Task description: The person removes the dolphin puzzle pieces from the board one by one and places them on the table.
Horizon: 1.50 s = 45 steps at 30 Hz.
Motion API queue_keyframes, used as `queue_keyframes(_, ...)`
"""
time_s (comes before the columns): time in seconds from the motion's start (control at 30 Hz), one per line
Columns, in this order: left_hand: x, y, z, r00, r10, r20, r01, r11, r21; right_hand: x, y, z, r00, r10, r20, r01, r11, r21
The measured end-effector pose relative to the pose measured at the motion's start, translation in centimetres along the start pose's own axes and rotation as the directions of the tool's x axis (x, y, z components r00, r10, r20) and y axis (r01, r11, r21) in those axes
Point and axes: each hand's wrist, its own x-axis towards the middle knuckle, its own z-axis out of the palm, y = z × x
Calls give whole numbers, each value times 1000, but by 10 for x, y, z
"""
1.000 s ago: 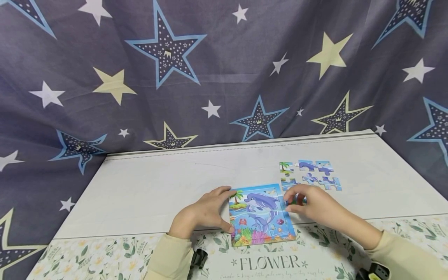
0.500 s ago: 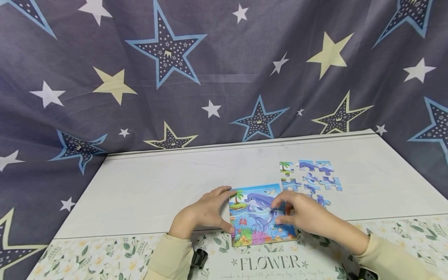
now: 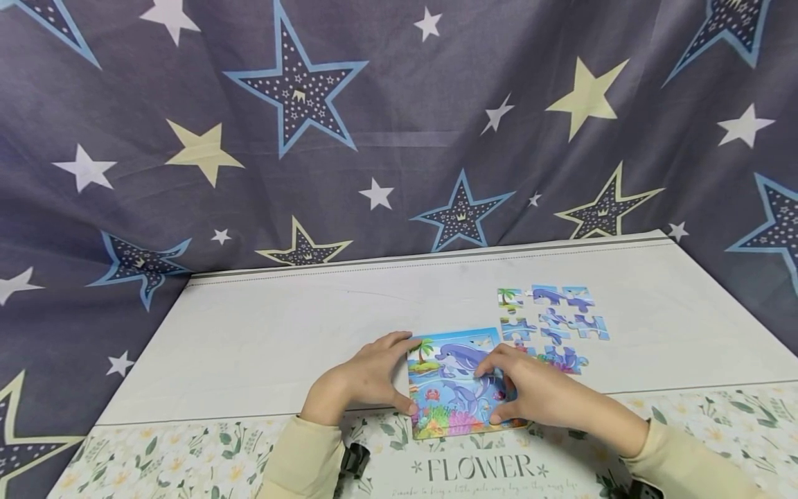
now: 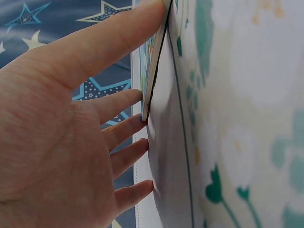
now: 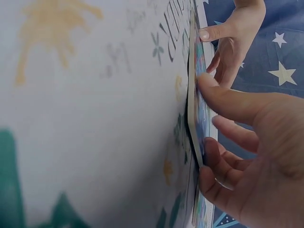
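Observation:
A square dolphin puzzle board lies on the white, flower-printed table cover. My left hand is at its left edge, with the thumb on the lower corner and a finger near the upper one; the left wrist view shows these fingers spread and fairly straight. Over the right part of the board sits my right hand, thumb and forefinger apart, fingertips touching the printed face. In the right wrist view the other fingers are bent near the board's edge. My hand hides part of the picture, and no piece shows between its fingertips.
Several loose jigsaw pieces lie in loose rows just beyond the right hand, close to the board. A dark curtain with printed stars hangs behind the table cover.
My right hand has moved left from beside the loose pieces onto the board, then slightly down it, its thumb and forefinger spreading apart. My left hand has stayed in place.

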Motion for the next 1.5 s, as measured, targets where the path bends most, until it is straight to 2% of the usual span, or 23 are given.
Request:
queue_keyframes(0.23, -1, 0, -1, 1000, -3, 2, 3, 1000, -7, 4, -1, 1, 1000, 11, 26, -10, 999, -34)
queue_keyframes(0.37, -1, 1, -1, 1000, -4, 6, 4, 1000, -10, 6, -2, 2, 998, 48, 37, -47, 998, -33)
queue_keyframes(0.73, 0, 1, -1, 1000, 1, 7, -1, 1000, -9, 5, -4, 5, 994, 106, 26, -105, 994, -41)
queue_keyframes(1.07, -1, 1, -2, 1000, -4, 3, 4, 1000, -14, 0, -6, 8, 994, 103, -26, -103, 995, -13)
queue_keyframes(1.3, -1, 2, -2, 1000, -3, -1, 3, 1000, -9, -2, -7, 8, 996, 89, -19, -89, 996, 11)
queue_keyframes(1.5, 0, 1, -1, 1000, 5, 3, -5, 1000, -1, -5, -7, 8, 997, 63, -38, -64, 998, -24)
